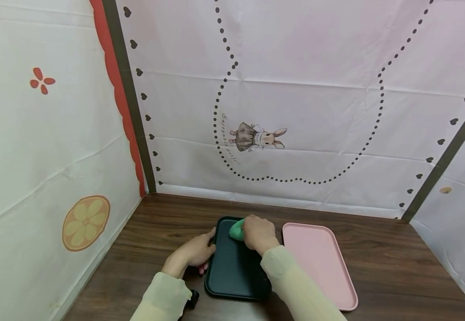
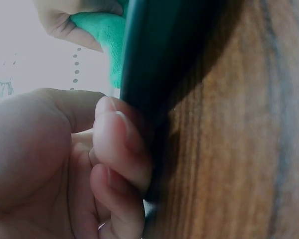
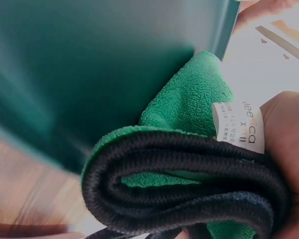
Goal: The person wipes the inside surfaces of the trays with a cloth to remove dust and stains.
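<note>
Left hand [image 1: 194,253] grips the dark tray [image 1: 236,274] at its left edge. Right hand [image 1: 259,234] holds a folded green cloth [image 1: 236,231] on that tray, near its far edge. Pink tray [image 1: 318,263] lies just right of the dark tray; desk [image 1: 397,272] extends beyond its far edge.

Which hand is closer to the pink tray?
Right: the right hand is just left of the pink tray, holding a green cloth; the left hand holds the left edge of the dark tray.

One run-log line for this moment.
left grip: dark tray edge | right grip: folded green cloth on dark tray | pink tray: to right
</note>
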`<move>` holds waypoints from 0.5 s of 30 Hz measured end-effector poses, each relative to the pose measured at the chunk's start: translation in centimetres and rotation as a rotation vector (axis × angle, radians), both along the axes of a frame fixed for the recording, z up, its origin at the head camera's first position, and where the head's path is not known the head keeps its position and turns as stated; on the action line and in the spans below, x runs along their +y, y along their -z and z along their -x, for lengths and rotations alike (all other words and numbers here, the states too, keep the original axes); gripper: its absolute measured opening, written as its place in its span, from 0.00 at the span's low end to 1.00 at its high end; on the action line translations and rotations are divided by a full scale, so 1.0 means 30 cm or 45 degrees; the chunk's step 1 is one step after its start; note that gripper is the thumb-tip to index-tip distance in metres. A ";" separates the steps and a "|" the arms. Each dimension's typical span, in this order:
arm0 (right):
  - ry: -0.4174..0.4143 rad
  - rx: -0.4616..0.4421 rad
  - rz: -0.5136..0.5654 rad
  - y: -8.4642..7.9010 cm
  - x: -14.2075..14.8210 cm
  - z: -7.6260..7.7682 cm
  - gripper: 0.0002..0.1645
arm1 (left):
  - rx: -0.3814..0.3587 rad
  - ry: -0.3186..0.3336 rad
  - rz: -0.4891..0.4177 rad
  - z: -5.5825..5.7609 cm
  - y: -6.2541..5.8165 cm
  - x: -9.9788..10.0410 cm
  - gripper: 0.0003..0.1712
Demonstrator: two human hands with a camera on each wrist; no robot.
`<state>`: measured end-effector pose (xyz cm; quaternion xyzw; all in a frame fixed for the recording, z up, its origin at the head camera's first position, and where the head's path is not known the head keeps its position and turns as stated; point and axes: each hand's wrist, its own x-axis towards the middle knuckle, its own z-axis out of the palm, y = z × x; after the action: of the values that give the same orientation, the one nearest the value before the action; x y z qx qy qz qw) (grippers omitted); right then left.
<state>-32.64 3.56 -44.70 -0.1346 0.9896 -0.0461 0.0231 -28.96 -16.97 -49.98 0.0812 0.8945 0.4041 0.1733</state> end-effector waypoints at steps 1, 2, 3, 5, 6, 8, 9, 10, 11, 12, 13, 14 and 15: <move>0.006 -0.002 0.001 0.001 0.006 0.003 0.09 | 0.000 0.000 0.001 0.001 0.001 0.001 0.38; 0.008 -0.005 0.001 0.001 0.011 0.004 0.11 | 0.002 0.001 0.000 0.001 0.001 0.001 0.38; 0.011 -0.009 0.002 0.002 0.017 0.007 0.12 | 0.002 0.000 -0.002 0.002 0.002 0.001 0.38; 0.014 -0.021 0.004 0.003 0.027 0.011 0.14 | 0.001 0.001 -0.006 0.002 0.003 0.002 0.38; 0.016 -0.027 0.008 0.004 0.032 0.013 0.16 | 0.000 0.000 -0.009 0.002 0.003 0.001 0.38; 0.019 -0.039 0.019 0.005 0.038 0.016 0.18 | 0.002 0.000 -0.010 0.001 0.002 0.001 0.38; 0.020 -0.042 0.023 0.006 0.039 0.017 0.19 | 0.001 -0.001 -0.010 0.001 0.003 0.002 0.38; 0.017 -0.041 0.029 0.007 0.040 0.018 0.19 | 0.001 -0.002 -0.008 0.001 0.002 0.002 0.38; 0.013 -0.042 0.031 0.008 0.041 0.019 0.19 | 0.002 -0.002 -0.005 0.001 0.001 0.002 0.38; 0.007 -0.044 0.029 0.008 0.040 0.018 0.20 | 0.001 -0.003 -0.004 0.000 0.000 0.002 0.38; -0.003 -0.046 0.027 0.008 0.040 0.018 0.20 | 0.001 -0.002 -0.002 -0.001 -0.001 0.002 0.38; -0.016 -0.049 0.025 0.008 0.040 0.018 0.21 | -0.001 -0.004 -0.004 -0.001 -0.003 0.001 0.38; -0.027 -0.054 0.025 0.007 0.041 0.018 0.21 | -0.002 -0.006 -0.004 -0.002 -0.004 -0.002 0.38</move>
<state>-33.17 4.79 -44.91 -0.1441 0.9869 -0.0585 0.0433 -28.90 -17.02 -49.86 0.0790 0.8938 0.4060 0.1730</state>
